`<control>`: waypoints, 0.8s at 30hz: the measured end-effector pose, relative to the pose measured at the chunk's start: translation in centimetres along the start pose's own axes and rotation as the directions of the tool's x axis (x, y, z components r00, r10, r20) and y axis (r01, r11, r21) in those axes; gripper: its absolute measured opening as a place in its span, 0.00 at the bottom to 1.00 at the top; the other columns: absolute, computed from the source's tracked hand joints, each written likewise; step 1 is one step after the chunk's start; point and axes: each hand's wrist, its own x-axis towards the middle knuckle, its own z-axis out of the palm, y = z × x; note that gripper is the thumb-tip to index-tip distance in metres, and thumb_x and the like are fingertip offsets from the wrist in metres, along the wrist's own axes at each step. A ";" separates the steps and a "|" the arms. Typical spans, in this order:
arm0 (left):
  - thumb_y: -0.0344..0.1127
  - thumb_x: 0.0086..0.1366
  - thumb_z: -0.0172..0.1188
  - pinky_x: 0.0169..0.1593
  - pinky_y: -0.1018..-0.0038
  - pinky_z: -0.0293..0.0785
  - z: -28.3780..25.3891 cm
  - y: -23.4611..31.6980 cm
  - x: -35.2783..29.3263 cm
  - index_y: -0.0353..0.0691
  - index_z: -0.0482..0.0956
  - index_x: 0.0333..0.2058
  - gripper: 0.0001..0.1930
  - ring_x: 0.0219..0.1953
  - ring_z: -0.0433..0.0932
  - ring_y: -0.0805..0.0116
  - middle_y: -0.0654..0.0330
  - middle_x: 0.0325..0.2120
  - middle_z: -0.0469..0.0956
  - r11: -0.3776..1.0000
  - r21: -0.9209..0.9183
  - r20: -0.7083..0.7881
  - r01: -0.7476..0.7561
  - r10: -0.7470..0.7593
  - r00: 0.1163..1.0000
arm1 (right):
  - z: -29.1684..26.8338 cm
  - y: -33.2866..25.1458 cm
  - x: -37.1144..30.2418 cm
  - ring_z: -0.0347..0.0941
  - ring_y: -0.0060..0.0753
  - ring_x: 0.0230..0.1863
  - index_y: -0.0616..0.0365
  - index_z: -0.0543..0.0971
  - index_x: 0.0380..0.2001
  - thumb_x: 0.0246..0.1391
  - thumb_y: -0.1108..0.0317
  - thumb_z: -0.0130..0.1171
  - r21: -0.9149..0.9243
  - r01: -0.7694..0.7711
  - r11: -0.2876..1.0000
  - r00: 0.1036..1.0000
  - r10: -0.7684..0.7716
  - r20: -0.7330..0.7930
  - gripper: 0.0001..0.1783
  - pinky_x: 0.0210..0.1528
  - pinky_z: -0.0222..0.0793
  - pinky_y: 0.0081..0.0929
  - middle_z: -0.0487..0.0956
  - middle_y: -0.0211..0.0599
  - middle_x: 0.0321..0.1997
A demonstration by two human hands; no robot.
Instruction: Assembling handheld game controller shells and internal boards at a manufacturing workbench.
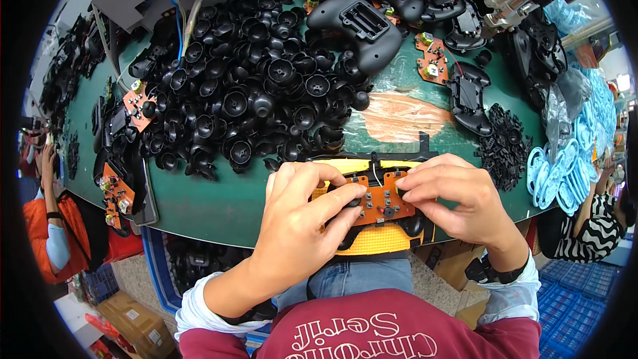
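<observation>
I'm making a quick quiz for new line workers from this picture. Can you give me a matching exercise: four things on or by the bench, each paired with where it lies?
Things:
1. orange circuit board
2. heap of black thumbstick caps
3. pale blue plastic rings
4. black controller shell

Places:
A. at the bench's right edge
B. between the left hand and right hand
C. far side of the bench, above the heap's right end
D. spread over the middle of the green bench

Pairs: 1-B, 2-D, 3-A, 4-C

Brown cardboard box [136, 322] w/ white labels, bottom left floor.
</observation>
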 end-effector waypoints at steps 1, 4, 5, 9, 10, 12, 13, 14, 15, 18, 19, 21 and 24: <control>0.24 0.46 0.69 0.47 0.66 0.66 0.1 -0.3 0.0 0.41 0.83 0.38 0.17 0.40 0.72 0.59 0.62 0.38 0.78 0.999 0.018 0.010 -0.031 0.031 0.999 | 0.1 0.1 0.0 0.80 0.40 0.40 0.59 0.82 0.32 0.40 0.79 0.66 -0.004 -0.020 1.000 1.000 0.020 -0.013 0.11 0.44 0.75 0.31 0.82 0.38 0.39; 0.24 0.46 0.69 0.46 0.67 0.66 -0.1 -0.1 0.0 0.41 0.83 0.38 0.17 0.41 0.72 0.59 0.62 0.38 0.78 0.997 0.041 0.018 -0.065 0.064 0.998 | 0.2 -0.8 0.0 0.80 0.39 0.39 0.59 0.82 0.32 0.41 0.78 0.67 -0.038 -0.121 0.992 0.991 0.119 -0.056 0.11 0.42 0.75 0.31 0.82 0.37 0.38; 0.24 0.46 0.69 0.46 0.67 0.66 -0.2 0.0 0.0 0.40 0.83 0.38 0.17 0.41 0.72 0.60 0.62 0.38 0.78 0.997 0.044 0.017 -0.069 0.068 0.998 | 0.0 -0.9 0.1 0.80 0.39 0.39 0.59 0.82 0.32 0.41 0.78 0.67 -0.036 -0.121 0.992 0.991 0.119 -0.054 0.11 0.42 0.75 0.31 0.82 0.37 0.38; 0.24 0.46 0.70 0.46 0.66 0.66 0.0 0.0 0.1 0.40 0.83 0.36 0.15 0.39 0.73 0.61 0.62 0.36 0.79 0.998 0.036 -0.018 -0.049 0.049 0.999 | 0.0 -0.8 0.3 0.78 0.39 0.34 0.59 0.81 0.32 0.41 0.76 0.67 -0.132 -0.071 0.989 0.997 0.068 -0.025 0.11 0.35 0.75 0.31 0.80 0.36 0.34; 0.25 0.45 0.70 0.45 0.66 0.65 0.0 -0.2 0.1 0.40 0.83 0.36 0.15 0.37 0.74 0.61 0.62 0.34 0.79 0.997 0.039 -0.017 -0.064 0.065 0.998 | 0.2 -0.8 0.3 0.78 0.40 0.33 0.59 0.81 0.32 0.42 0.76 0.67 -0.121 -0.069 0.990 0.997 0.065 -0.044 0.10 0.33 0.74 0.31 0.80 0.36 0.32; 0.25 0.45 0.71 0.45 0.66 0.65 -0.1 -0.2 0.2 0.40 0.83 0.36 0.15 0.36 0.74 0.61 0.63 0.33 0.79 0.996 0.032 -0.002 -0.081 0.081 0.997 | -0.1 -0.9 0.5 0.77 0.40 0.31 0.59 0.80 0.31 0.42 0.75 0.67 -0.150 -0.071 0.986 0.997 0.071 -0.007 0.09 0.32 0.74 0.31 0.79 0.36 0.31; 0.26 0.45 0.71 0.44 0.67 0.64 -0.2 0.0 0.4 0.41 0.83 0.36 0.15 0.34 0.74 0.62 0.63 0.32 0.79 0.994 0.075 0.003 -0.081 0.081 0.997 | -0.4 -1.0 0.6 0.77 0.41 0.30 0.59 0.79 0.30 0.43 0.75 0.66 -0.183 -0.067 0.981 0.997 0.074 0.029 0.08 0.30 0.74 0.31 0.78 0.37 0.29; 0.26 0.45 0.71 0.43 0.68 0.63 -0.3 0.2 0.4 0.41 0.84 0.35 0.15 0.33 0.74 0.62 0.63 0.31 0.79 0.990 0.117 0.007 -0.084 0.084 0.996 | -0.4 -1.0 0.7 0.77 0.41 0.29 0.58 0.79 0.29 0.43 0.74 0.66 -0.158 -0.103 0.982 0.994 0.109 0.026 0.07 0.30 0.74 0.32 0.77 0.37 0.28; 0.26 0.44 0.71 0.42 0.68 0.62 -0.3 0.1 0.6 0.41 0.84 0.35 0.16 0.33 0.73 0.62 0.64 0.31 0.79 0.987 0.129 0.015 -0.092 0.091 0.996 | -0.5 -0.8 0.7 0.77 0.41 0.29 0.58 0.79 0.29 0.43 0.74 0.66 -0.142 -0.098 0.985 0.994 0.102 0.025 0.08 0.30 0.73 0.32 0.77 0.36 0.28; 0.27 0.43 0.72 0.43 0.68 0.62 0.2 -0.6 0.9 0.41 0.84 0.35 0.16 0.34 0.72 0.62 0.63 0.31 0.79 0.982 0.156 0.019 -0.108 0.106 0.994 | -0.2 0.3 0.5 0.78 0.41 0.33 0.58 0.79 0.32 0.43 0.74 0.66 -0.077 -0.136 0.988 0.989 0.140 0.054 0.10 0.33 0.74 0.32 0.79 0.37 0.31; 0.27 0.43 0.72 0.45 0.67 0.63 0.2 -0.8 0.7 0.40 0.83 0.38 0.19 0.37 0.73 0.61 0.62 0.33 0.80 0.980 0.156 0.044 -0.120 0.114 0.993 | 0.0 0.6 -0.2 0.78 0.42 0.35 0.58 0.79 0.34 0.43 0.75 0.66 -0.046 -0.126 0.991 0.992 0.126 0.002 0.11 0.35 0.74 0.32 0.79 0.38 0.33; 0.26 0.43 0.71 0.46 0.67 0.63 -0.3 0.0 0.2 0.40 0.82 0.40 0.21 0.39 0.73 0.60 0.61 0.34 0.80 0.979 0.157 0.012 -0.128 0.128 0.992 | -0.7 0.3 -0.7 0.78 0.44 0.39 0.58 0.79 0.37 0.42 0.74 0.67 -0.113 -0.086 0.990 0.987 0.069 -0.148 0.14 0.40 0.74 0.33 0.80 0.39 0.36; 0.25 0.42 0.71 0.51 0.63 0.67 -1.0 0.4 -0.7 0.36 0.79 0.45 0.26 0.44 0.73 0.53 0.54 0.40 0.79 0.983 0.138 -0.040 -0.120 0.127 0.991 | -4.2 0.3 -2.4 0.76 0.45 0.46 0.58 0.80 0.40 0.41 0.73 0.68 -0.442 -0.271 0.855 0.928 0.111 -0.354 0.18 0.49 0.72 0.36 0.81 0.38 0.42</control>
